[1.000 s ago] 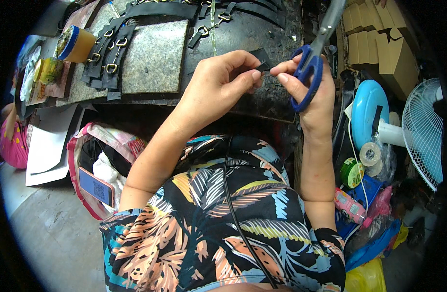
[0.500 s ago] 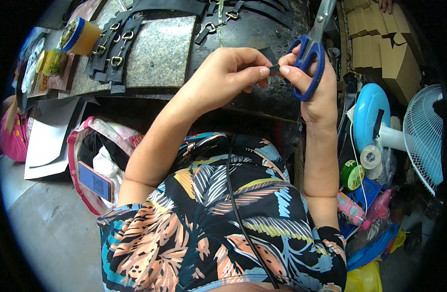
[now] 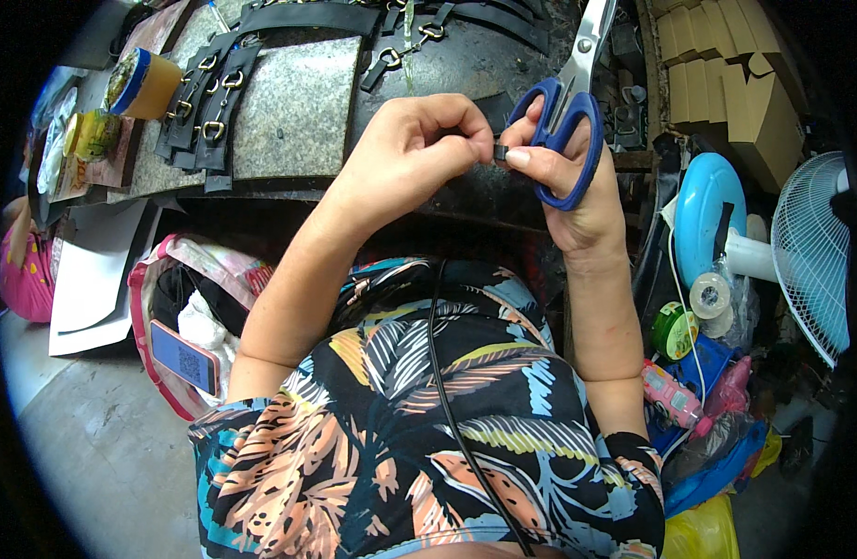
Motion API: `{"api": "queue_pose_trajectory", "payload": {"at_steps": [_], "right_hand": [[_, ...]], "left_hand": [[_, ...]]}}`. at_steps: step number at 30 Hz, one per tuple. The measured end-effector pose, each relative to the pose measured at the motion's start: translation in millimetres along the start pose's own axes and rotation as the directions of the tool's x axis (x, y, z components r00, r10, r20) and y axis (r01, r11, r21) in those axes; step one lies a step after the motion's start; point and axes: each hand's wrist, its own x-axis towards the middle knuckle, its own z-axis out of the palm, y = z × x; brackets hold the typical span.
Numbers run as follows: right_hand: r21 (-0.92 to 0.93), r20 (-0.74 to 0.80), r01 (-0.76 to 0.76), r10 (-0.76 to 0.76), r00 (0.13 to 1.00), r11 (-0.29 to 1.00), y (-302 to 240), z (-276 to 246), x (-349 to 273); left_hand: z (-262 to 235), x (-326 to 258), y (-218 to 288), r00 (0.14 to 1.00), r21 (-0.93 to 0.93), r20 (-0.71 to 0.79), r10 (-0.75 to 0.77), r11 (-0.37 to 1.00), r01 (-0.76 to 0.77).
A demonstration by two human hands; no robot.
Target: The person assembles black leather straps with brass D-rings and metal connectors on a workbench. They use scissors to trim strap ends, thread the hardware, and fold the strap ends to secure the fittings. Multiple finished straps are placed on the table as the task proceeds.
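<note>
Left hand (image 3: 402, 154) and right hand (image 3: 575, 175) pinch a small black piece (image 3: 501, 152) between their fingertips, above the near edge of the desk (image 3: 466, 79). The right also holds blue-handled scissors (image 3: 578, 73), blades pointing away. Black straps (image 3: 225, 116) with metal rings lie at left.

Black piece (image 3: 500, 152): mostly covered by fingertips of left hand (image 3: 419, 144) and right hand (image 3: 582, 191), too small to make out its shape. Scissors (image 3: 582, 70): 2 blade tips cropped at far edge. Fan (image 3: 813, 256): right side lost in dark rim.
</note>
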Motion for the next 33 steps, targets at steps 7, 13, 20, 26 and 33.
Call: {"api": "queue_pose_trajectory", "payload": {"at_steps": [7, 13, 20, 26, 33], "right_hand": [[-0.094, -0.022, 0.036, -0.038, 0.999, 0.995, -0.2, 3.0, -0.6], [-0.151, 0.003, 0.066, -0.067, 0.998, 0.986, -1.3, 5.2, -2.5], [-0.098, 0.026, 0.1, -0.097, 0.995, 0.99, -6.1, 5.8, -0.5], [-0.247, 0.029, 0.134, -0.13, 0.991, 0.96, -4.3, 3.3, -2.1], [-0.223, 0.041, 0.116, -0.11, 0.993, 0.968, 1.1, 0.9, 0.0]], "left_hand": [[3.6, -1.0, 2.0, 0.998, 0.081, -0.069, -0.006, 0.997, 0.012], [4.1, -3.9, 0.4, 0.998, 0.167, -0.059, -0.015, 0.986, 0.024], [5.6, -2.1, -6.5, 0.983, 0.206, -0.052, 0.174, 0.965, -0.16], [10.7, -3.9, -5.4, 0.939, 0.295, -0.087, 0.332, 0.909, -0.294], [17.2, -7.9, 2.4, 0.926, 0.313, -0.063, 0.373, 0.888, -0.336]]}}
